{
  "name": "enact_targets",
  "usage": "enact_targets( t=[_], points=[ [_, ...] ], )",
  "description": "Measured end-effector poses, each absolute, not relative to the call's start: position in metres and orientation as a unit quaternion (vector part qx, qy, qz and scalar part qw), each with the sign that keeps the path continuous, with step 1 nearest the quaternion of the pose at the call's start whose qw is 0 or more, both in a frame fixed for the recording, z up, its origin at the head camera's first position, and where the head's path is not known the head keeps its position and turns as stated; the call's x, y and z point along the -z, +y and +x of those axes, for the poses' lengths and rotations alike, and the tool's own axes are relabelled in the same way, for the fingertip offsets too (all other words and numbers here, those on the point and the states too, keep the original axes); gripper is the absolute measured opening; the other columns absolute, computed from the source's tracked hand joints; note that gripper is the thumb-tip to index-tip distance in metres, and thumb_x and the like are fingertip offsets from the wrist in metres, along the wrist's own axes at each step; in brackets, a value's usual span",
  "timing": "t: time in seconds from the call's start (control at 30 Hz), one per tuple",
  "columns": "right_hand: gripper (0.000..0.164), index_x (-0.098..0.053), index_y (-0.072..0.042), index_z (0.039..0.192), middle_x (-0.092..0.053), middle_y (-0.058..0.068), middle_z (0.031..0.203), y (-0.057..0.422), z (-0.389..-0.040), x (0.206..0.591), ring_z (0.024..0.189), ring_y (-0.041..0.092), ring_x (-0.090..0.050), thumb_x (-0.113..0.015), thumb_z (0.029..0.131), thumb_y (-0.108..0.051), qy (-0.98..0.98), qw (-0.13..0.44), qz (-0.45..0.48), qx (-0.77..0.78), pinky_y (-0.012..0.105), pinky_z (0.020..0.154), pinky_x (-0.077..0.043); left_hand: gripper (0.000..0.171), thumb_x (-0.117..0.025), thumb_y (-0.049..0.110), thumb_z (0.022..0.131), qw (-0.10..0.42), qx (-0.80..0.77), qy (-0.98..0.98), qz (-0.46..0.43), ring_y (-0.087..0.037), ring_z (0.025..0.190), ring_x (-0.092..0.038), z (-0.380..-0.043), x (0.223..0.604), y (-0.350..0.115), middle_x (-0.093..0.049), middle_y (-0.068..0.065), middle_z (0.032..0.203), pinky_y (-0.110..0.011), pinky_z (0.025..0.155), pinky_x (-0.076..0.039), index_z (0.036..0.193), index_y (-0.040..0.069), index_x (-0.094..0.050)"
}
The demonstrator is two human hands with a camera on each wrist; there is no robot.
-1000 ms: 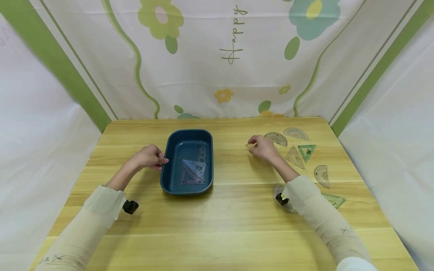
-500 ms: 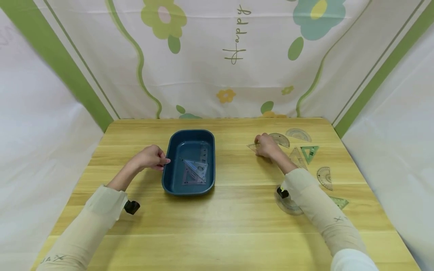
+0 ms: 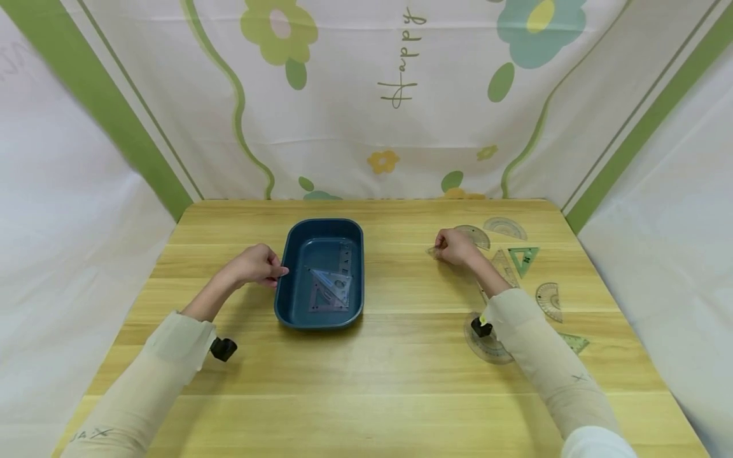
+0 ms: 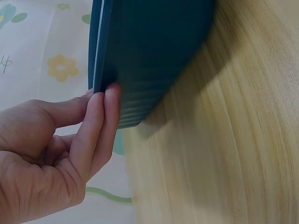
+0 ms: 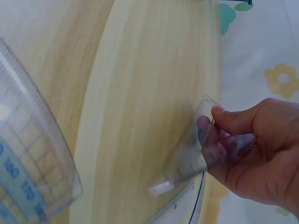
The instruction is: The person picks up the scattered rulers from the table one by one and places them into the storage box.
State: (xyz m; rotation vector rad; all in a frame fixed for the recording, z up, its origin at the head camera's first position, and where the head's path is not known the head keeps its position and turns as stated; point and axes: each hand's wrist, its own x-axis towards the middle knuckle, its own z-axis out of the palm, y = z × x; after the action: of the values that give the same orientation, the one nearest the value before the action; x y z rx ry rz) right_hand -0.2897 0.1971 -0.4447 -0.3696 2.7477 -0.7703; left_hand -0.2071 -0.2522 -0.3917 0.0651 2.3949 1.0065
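Observation:
My left hand [image 3: 256, 264] pinches the left rim of a dark blue plastic tray [image 3: 363, 273]; in the left wrist view the thumb lies inside the tray wall [image 4: 145, 51] and two fingers outside. My right hand [image 3: 455, 247] holds a clear set square [image 5: 184, 161] between thumb and fingers, above the table at the right. That set square is tilted, and the hand covers part of it. Within the tray lie a clear bluish set square [image 3: 336, 284], a purplish set square [image 3: 321, 300] and a ruler [image 3: 345, 257] with cut-out shapes.
Around my right arm lie a grey protractor [image 3: 475, 236], a clear one [image 3: 505, 227], another clear set square [image 3: 504, 264], a green set square [image 3: 523, 259], a small protractor [image 3: 549, 301] and a light green set square [image 3: 574, 342]. A round-edged protractor [image 3: 485, 346] sits partly under the wrist camera.
My right hand has shifted slightly to the right with the set square, whose tilt has changed so less of it shows. The left hand stays on the tray rim. The head view has shifted a little.

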Motion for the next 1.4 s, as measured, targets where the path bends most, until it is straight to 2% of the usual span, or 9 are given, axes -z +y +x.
enact_targets(
  t=[0.13,0.27,0.5,0.77,0.87,1.0,1.27,1.4],
  points=[
    [0.005,-0.063,0.0,0.093,-0.068,0.015,0.086,0.2,-0.286,0.439,0.075,0.022,-0.062,-0.067,0.091,-0.003,0.941,0.118,-0.129,0.289,0.028,0.065,-0.048,0.024,-0.06,0.009,0.1,0.264,-0.374,0.889,0.024,-0.015,0.064,-0.064,-0.207,0.393,-0.252,-0.064,-0.006,0.075,-0.033,0.069,-0.061,0.079,-0.003,-0.064],
    [0.01,-0.068,0.001,0.098,-0.072,0.016,0.086,0.204,-0.28,0.431,0.072,0.023,-0.067,-0.065,0.095,-0.008,0.934,0.12,-0.121,0.315,0.03,0.062,-0.052,0.025,-0.059,0.009,0.1,0.259,-0.377,0.889,0.028,-0.017,0.065,-0.064,-0.207,0.394,-0.252,-0.063,-0.006,0.073,-0.036,0.071,-0.061,0.079,-0.003,-0.064],
    [0.022,-0.069,0.005,0.113,-0.074,0.019,0.095,0.205,-0.27,0.421,0.085,0.034,-0.072,-0.06,0.099,-0.009,0.917,0.126,-0.106,0.364,0.045,0.074,-0.061,0.027,-0.059,0.01,0.1,0.256,-0.377,0.889,0.039,-0.018,0.064,-0.064,-0.207,0.394,-0.25,-0.062,-0.005,0.069,-0.036,0.07,-0.061,0.076,-0.002,-0.063],
    [0.031,-0.057,0.012,0.129,-0.07,0.025,0.109,0.192,-0.262,0.399,0.101,0.038,-0.071,-0.052,0.102,-0.002,0.876,0.192,-0.109,0.429,0.044,0.085,-0.059,0.027,-0.059,0.008,0.1,0.252,-0.37,0.893,0.041,-0.018,0.064,-0.065,-0.208,0.391,-0.251,-0.065,-0.006,0.071,-0.038,0.072,-0.062,0.076,-0.002,-0.064],
    [0.03,-0.058,0.012,0.127,-0.071,0.024,0.109,0.187,-0.26,0.393,0.1,0.036,-0.071,-0.053,0.102,-0.004,0.866,0.2,-0.097,0.447,0.045,0.088,-0.058,0.027,-0.059,0.007,0.099,0.25,-0.369,0.894,0.042,-0.017,0.062,-0.065,-0.209,0.39,-0.25,-0.065,-0.006,0.072,-0.04,0.072,-0.061,0.075,-0.003,-0.064],
    [0.027,-0.062,0.011,0.121,-0.072,0.023,0.106,0.182,-0.257,0.387,0.092,0.028,-0.074,-0.055,0.101,-0.006,0.865,0.192,-0.081,0.456,0.044,0.086,-0.059,0.028,-0.059,0.008,0.099,0.249,-0.365,0.896,0.04,-0.016,0.06,-0.064,-0.21,0.39,-0.25,-0.065,-0.005,0.069,-0.042,0.073,-0.061,0.074,-0.003,-0.064],
    [0.022,-0.067,0.006,0.116,-0.071,0.027,0.108,0.17,-0.252,0.375,0.09,0.027,-0.075,-0.059,0.1,-0.006,0.854,0.176,-0.08,0.482,0.029,0.076,-0.061,0.029,-0.06,0.009,0.099,0.255,-0.369,0.893,0.037,-0.016,0.06,-0.064,-0.211,0.391,-0.249,-0.063,-0.005,0.068,-0.042,0.074,-0.061,0.073,-0.003,-0.064],
    [0.02,-0.068,0.007,0.114,-0.072,0.025,0.104,0.161,-0.25,0.371,0.085,0.023,-0.075,-0.061,0.098,-0.004,0.848,0.17,-0.089,0.494,0.026,0.073,-0.061,0.03,-0.06,0.009,0.099,0.257,-0.364,0.894,0.038,-0.015,0.058,-0.063,-0.212,0.39,-0.248,-0.063,-0.005,0.065,-0.041,0.073,-0.061,0.072,-0.003,-0.063]
  ],
)
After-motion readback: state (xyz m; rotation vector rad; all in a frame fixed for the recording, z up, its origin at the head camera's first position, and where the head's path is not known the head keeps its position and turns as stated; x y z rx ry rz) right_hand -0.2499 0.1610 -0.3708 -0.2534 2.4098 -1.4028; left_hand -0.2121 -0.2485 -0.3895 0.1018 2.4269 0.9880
